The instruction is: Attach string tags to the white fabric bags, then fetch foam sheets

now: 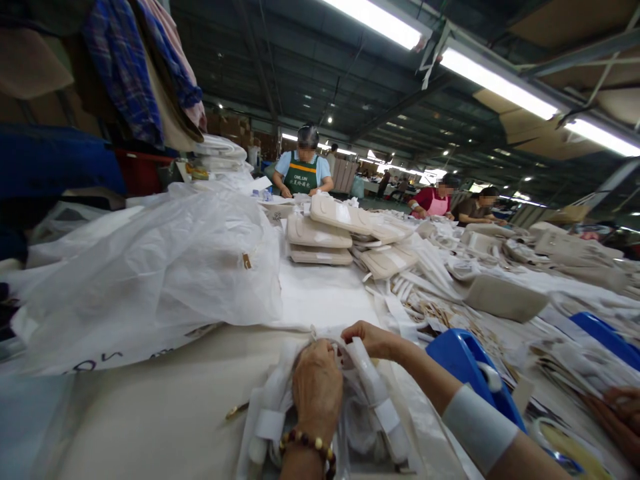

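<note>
In front of me stands a bag (370, 380) with its straps covered in white wrapping and clear plastic around its opening. My left hand (316, 380), with a beaded bracelet at the wrist, reaches over its middle. Its fingers are curled down at the opening, and what they grip is hidden. From the right comes my right hand (373, 339), a pale band around the forearm. Its thumb and fingertips are pinched together at the top of the wrapped strap, beside the left hand. A gold-coloured metal clasp (236, 411) sticks out at the bag's left.
A large translucent plastic bag (165, 267) bulges at the left. Beige flat bags (320, 233) are stacked ahead. Blue tape dispensers (470, 367) and loose straps lie right. A co-worker's hand (623, 407) shows at the right edge. A person in a green apron (301, 177) works opposite.
</note>
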A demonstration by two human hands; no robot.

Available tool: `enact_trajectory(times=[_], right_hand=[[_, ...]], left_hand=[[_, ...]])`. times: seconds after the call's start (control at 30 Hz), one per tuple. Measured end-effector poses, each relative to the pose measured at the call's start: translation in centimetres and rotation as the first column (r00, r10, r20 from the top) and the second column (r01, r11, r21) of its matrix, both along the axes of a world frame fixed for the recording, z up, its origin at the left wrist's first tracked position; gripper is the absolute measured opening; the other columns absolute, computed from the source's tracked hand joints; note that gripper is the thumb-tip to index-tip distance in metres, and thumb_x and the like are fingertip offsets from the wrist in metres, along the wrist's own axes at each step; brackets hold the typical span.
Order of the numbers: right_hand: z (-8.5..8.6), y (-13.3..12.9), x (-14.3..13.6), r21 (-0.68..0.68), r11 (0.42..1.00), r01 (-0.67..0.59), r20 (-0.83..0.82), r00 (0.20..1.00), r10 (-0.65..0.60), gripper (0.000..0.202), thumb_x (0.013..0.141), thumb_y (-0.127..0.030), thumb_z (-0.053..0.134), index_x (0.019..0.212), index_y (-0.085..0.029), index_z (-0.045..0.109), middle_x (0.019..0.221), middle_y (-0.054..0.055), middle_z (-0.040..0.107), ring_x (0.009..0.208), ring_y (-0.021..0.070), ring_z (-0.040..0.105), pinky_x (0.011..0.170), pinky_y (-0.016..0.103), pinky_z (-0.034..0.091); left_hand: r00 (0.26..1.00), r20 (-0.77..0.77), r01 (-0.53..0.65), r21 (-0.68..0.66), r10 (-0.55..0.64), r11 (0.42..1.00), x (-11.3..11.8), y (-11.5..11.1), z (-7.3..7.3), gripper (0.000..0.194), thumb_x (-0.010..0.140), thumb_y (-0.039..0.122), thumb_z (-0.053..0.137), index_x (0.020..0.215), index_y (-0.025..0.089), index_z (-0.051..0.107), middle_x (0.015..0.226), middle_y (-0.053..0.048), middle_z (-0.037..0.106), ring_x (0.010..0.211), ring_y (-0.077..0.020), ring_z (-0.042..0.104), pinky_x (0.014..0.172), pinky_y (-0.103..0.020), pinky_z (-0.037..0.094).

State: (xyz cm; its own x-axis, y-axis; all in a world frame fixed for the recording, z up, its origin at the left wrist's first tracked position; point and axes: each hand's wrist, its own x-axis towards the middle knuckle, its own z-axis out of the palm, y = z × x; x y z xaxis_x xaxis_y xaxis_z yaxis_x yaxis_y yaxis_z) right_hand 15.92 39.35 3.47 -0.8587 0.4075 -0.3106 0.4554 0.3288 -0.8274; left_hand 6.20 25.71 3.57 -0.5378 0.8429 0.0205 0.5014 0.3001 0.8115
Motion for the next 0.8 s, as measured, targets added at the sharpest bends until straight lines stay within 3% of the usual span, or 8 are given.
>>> enact_trajectory(times=[0.23,0.4,0.57,0.63,0.8], right_hand=[[-0.1,-0.4,0.8,0.349,0.926,-0.146,0.101,0.988,0.118,0.017,0.064,-0.017,0.060,0.080,-0.014,0.063,0.085,0.004,0.060,0.076,0.0159,0.052,0.074,0.029,0.043],[-0.4,-0.4,0.3,0.506,0.814,-0.285,0.246,0.952,0.181,0.014,0.060,-0.011,0.062,0.073,-0.015,0.062,0.085,0.005,0.059,0.084,0.0198,0.049,0.085,0.038,0.040],[0.8,-0.7,0.1,0.587,0.741,-0.325,0.328,0.933,0.150,0.014,0.062,-0.014,0.060,0.076,-0.014,0.064,0.095,0.012,0.059,0.090,0.0267,0.050,0.078,0.041,0.041],[1.3,-0.7,0.4,0.593,0.749,-0.298,0.327,0.938,0.114,0.012,0.064,-0.014,0.058,0.074,-0.015,0.064,0.090,0.011,0.061,0.086,0.0256,0.053,0.075,0.039,0.041],[2.1,0.4,1.8,0.487,0.862,-0.142,0.304,0.952,-0.015,0.009,0.067,-0.016,0.056,0.072,-0.014,0.063,0.059,-0.001,0.059,0.054,0.0116,0.053,0.049,0.020,0.037]], left_hand=[[0.941,0.337,-0.037,0.146,-0.015,0.989,-0.5,0.7,-0.9,0.016,0.078,0.021,0.042,0.069,0.019,0.055,0.067,-0.004,0.062,0.066,-0.0175,0.055,0.065,-0.028,0.037],[0.825,0.561,-0.078,0.235,-0.069,0.969,-0.6,1.0,-1.1,0.016,0.072,0.029,0.044,0.062,0.019,0.051,0.054,0.000,0.053,0.053,-0.0147,0.049,0.057,-0.027,0.037],[0.684,0.712,-0.113,0.319,-0.160,0.941,-0.6,0.5,-0.3,0.019,0.067,0.035,0.050,0.060,0.017,0.052,0.056,0.000,0.053,0.056,-0.0133,0.048,0.061,-0.026,0.037],[0.621,0.757,-0.117,0.347,-0.204,0.931,-0.6,0.2,0.1,0.020,0.065,0.036,0.054,0.059,0.017,0.053,0.058,-0.001,0.055,0.058,-0.0129,0.048,0.063,-0.026,0.037],[0.436,0.860,-0.153,0.362,-0.266,0.920,-0.7,0.1,0.0,0.020,0.061,0.033,0.062,0.061,0.014,0.057,0.059,-0.001,0.058,0.060,-0.0116,0.050,0.065,-0.025,0.037]])
